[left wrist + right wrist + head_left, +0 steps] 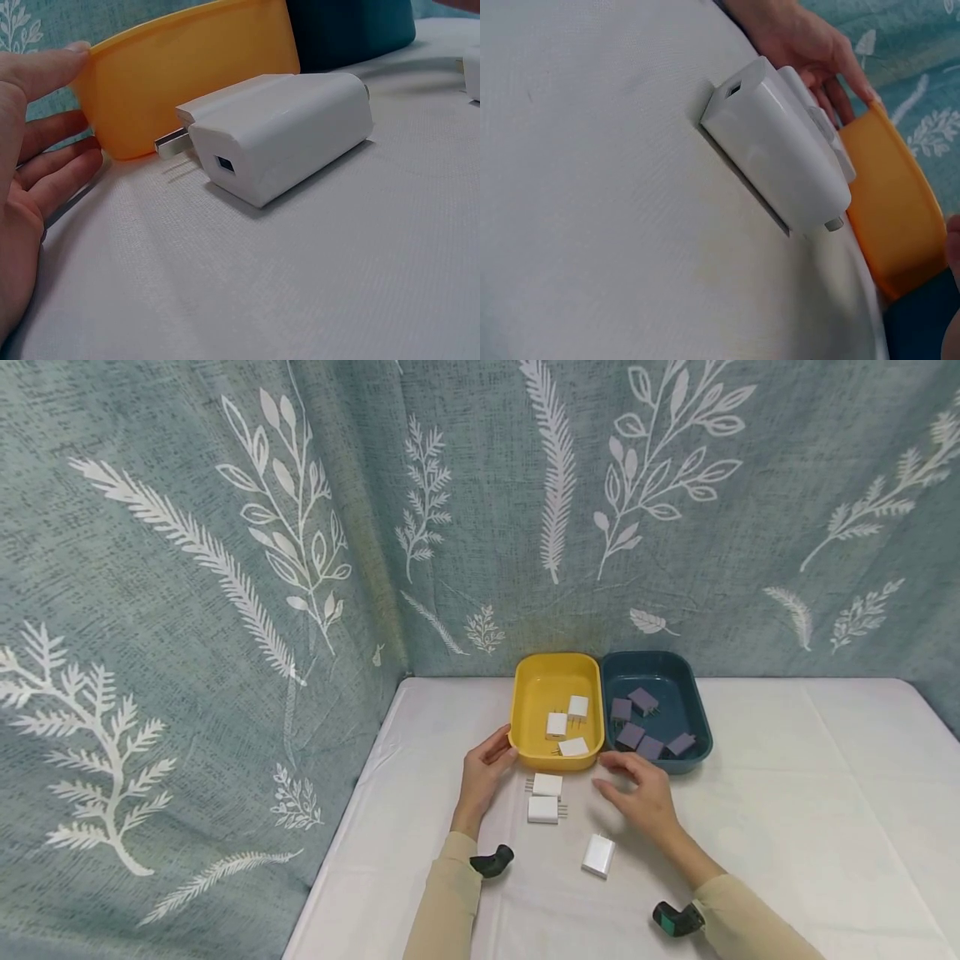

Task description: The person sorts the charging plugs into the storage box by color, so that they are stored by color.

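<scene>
My left hand rests against the front left corner of a yellow tray. Its thumb touches the rim and its fingers lie along the outer side, as the left wrist view shows. By the tray's front right corner is my right hand, fingers loosely bent, with nothing held. Between the hands lie two white charger plugs, one just behind the other, prongs pointing opposite ways. A further white charger plug lies closer to me. Inside the yellow tray are three white charger plugs.
A dark blue tray stands against the yellow tray's right side and holds several purple charger plugs. Both trays sit at the back of a white-covered table. Behind hangs a blue-green curtain with white leaf prints.
</scene>
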Tool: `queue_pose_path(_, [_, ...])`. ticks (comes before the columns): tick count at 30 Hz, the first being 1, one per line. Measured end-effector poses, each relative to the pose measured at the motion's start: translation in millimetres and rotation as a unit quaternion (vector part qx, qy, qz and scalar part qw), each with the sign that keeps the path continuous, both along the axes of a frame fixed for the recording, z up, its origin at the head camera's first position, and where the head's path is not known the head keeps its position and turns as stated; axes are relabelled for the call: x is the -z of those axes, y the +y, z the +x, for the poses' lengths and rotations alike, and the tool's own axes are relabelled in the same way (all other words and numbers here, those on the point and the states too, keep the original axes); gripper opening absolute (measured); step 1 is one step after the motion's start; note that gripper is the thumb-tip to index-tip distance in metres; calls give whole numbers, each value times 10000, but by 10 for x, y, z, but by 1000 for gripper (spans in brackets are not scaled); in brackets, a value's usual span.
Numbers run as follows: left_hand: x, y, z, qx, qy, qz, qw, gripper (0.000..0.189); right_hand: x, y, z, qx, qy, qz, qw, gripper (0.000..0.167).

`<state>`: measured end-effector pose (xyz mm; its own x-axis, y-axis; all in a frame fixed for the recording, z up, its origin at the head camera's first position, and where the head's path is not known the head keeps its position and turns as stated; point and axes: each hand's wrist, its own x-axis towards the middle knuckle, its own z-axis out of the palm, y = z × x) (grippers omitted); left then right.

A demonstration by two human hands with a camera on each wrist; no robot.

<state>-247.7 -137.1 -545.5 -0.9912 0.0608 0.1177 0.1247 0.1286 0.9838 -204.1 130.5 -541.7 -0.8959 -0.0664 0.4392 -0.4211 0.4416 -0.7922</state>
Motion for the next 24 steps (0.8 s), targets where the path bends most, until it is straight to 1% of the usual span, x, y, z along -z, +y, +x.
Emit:
queue_pose_path(8, [10, -1, -2, 21, 108, 12, 9999, 49, 30, 30, 45, -212, -414, -122, 9988, 36])
queue_pose_path(11, [7, -5, -4, 30, 80, -30, 10000, 49, 45, 38, 60, -289, -570, -122, 9979, 37])
queue_pose_path(18, [20, -2, -3, -3, 129, -5, 9999, 49, 97, 32, 108, -528, -568, -135, 9969, 37])
queue_pose_path(21, [25, -2, -1, -13, 159, 15, 9999, 49, 50, 5, 159, -594, -557, -50, 9967, 36])
queue_pose_path(24, [28, -6, -6, 22, 149, 3, 9999, 49, -61, -25, 243, -748, -468, 24, 9961, 36])
